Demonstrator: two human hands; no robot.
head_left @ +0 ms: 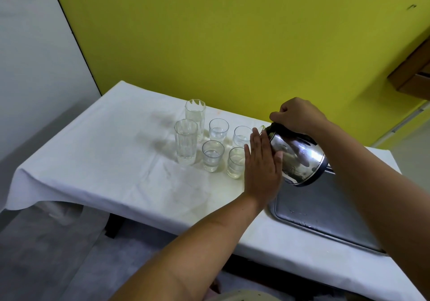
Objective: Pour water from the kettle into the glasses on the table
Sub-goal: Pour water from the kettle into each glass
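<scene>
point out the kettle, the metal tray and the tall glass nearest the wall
kettle [300, 156], head view, on its shiny steel side
metal tray [309, 207], head view, on its bare floor
tall glass nearest the wall [195, 114], head view, on its upper wall

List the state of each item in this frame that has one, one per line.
kettle: lifted, tilted spout-first toward the glasses
right hand: gripping the kettle's top handle
left hand: open, flat against the kettle's side
tall glasses: two, upright; water level unclear
short glasses: four, upright, each holding some water
metal tray: flat on the table, under the kettle
white tablecloth: spread, damp-looking stains near the glasses
</scene>
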